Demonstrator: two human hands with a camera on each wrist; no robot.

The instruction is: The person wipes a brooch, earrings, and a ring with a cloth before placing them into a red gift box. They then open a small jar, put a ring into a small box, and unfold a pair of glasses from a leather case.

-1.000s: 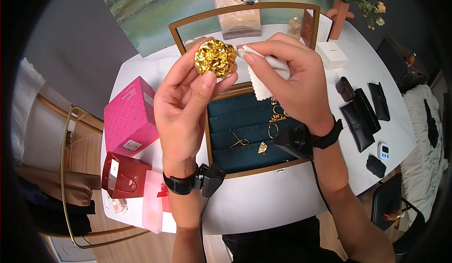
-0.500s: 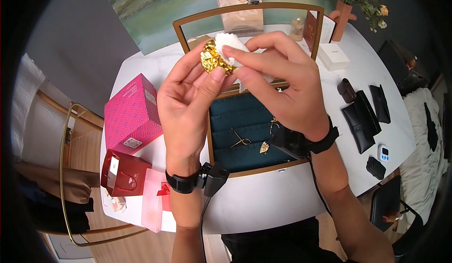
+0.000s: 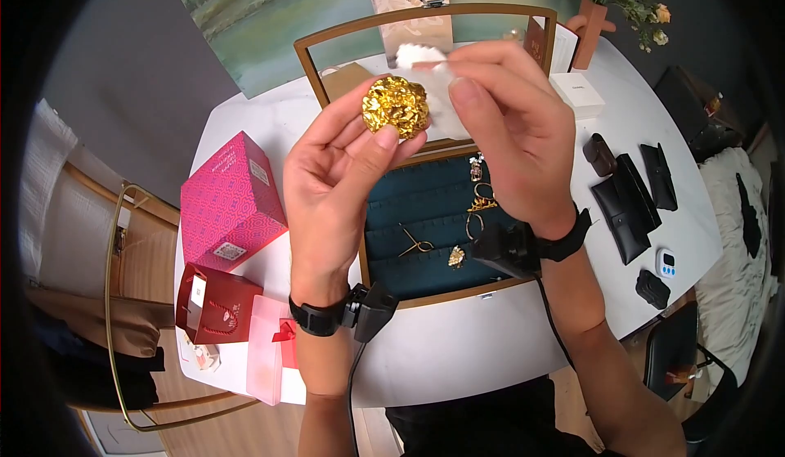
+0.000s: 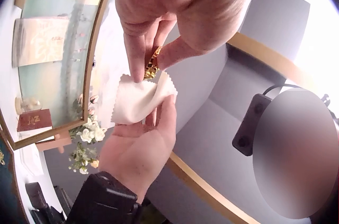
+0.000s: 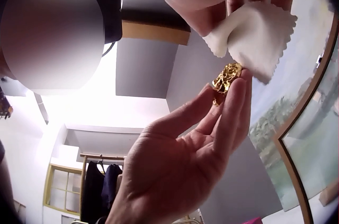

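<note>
A round, crinkled gold ornament (image 3: 396, 108) is pinched between the thumb and fingers of the left hand (image 3: 335, 179), above the open case. Just right of it, the right hand (image 3: 523, 130) pinches a white cloth (image 3: 421, 55) with scalloped edges. In the right wrist view the cloth (image 5: 262, 36) hangs close to the gold piece (image 5: 228, 80); whether they touch I cannot tell. The teal-lined case (image 3: 425, 300) below holds several pieces of gold jewellery, among them a small gold piece (image 3: 456, 257).
The case's glass lid (image 3: 425, 14) stands raised behind the hands. A pink patterned box (image 3: 229, 203), a red bag (image 3: 221, 306) and a pink package (image 3: 263, 351) lie left. Black pouches (image 3: 621, 212), a small white device (image 3: 666, 262) and a white box (image 3: 577, 93) are right.
The cloth went over the gold ornament, then moved off it to the right with the right hand. The left hand, still holding the ornament, has shifted slightly right.
</note>
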